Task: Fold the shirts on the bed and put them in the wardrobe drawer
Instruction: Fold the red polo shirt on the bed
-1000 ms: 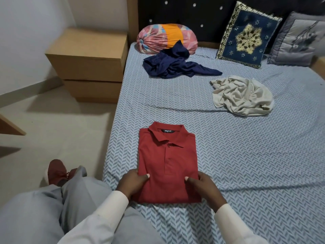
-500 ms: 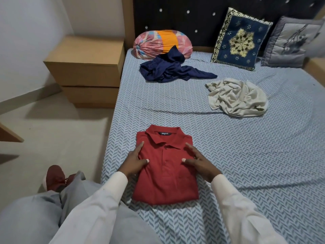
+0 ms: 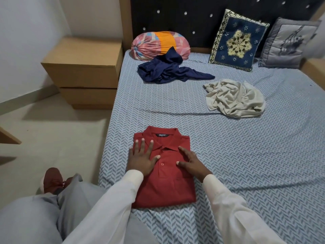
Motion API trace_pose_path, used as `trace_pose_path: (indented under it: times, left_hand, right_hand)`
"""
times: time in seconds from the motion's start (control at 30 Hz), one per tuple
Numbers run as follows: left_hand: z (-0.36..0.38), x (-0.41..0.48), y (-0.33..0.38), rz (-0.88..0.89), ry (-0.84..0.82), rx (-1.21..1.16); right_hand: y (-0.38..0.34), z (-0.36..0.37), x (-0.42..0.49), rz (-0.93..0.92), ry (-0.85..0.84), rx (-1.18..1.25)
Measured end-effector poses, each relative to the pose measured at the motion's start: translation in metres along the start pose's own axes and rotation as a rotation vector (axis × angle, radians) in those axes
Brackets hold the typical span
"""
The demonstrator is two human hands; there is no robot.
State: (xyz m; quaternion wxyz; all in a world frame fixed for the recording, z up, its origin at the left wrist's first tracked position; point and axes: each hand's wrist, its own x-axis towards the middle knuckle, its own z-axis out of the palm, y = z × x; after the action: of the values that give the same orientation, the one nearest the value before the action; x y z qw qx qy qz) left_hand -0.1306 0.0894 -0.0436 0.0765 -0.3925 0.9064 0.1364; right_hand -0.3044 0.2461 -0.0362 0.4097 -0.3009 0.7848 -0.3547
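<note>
Navy shirt [image 3: 168, 71] (crumpled) beside cream shirt [image 3: 235, 98].

A home bedroom: bed [image 3: 246, 155], cushions [image 3: 237, 41], wooden nightstand [image 3: 84, 71].

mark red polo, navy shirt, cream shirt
red polo [image 3: 168, 187]: head view, folded lower front panel
navy shirt [image 3: 168, 71]: head view, crumpled middle
cream shirt [image 3: 235, 99]: head view, centre of heap
</note>
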Motion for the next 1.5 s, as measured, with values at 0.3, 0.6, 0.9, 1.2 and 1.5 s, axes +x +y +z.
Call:
trace_pose_path:
  times: [0.3,0.6,0.9,1.2,1.5]
  left_hand:
    - [-0.01,-0.019,-0.013,-0.157,0.119,-0.138]
    - [-0.021,-0.039,-0.04,-0.406,-0.284,-0.676]
    - [-0.002,-0.053,-0.038,-0.438,-0.252,-0.877]
    - [-0.025,-0.028,-0.038,-0.216,-0.189,-0.947]
    - [-0.053,-0.03,-0.023,0.048,-0.217,-0.718]
  right_hand:
    - [0.0,-0.002,0.001,0.005,-0.028,0.007]
    - [-0.001,-0.014,-0.022,0.02,-0.207,0.172]
    - [0.013,-0.015,-0.042,0.025,-0.177,0.22]
    - [-0.008,-0.015,-0.012,0.024,-0.172,0.279]
    - [-0.042,0.001,-0.01,0.0,-0.048,-0.281]
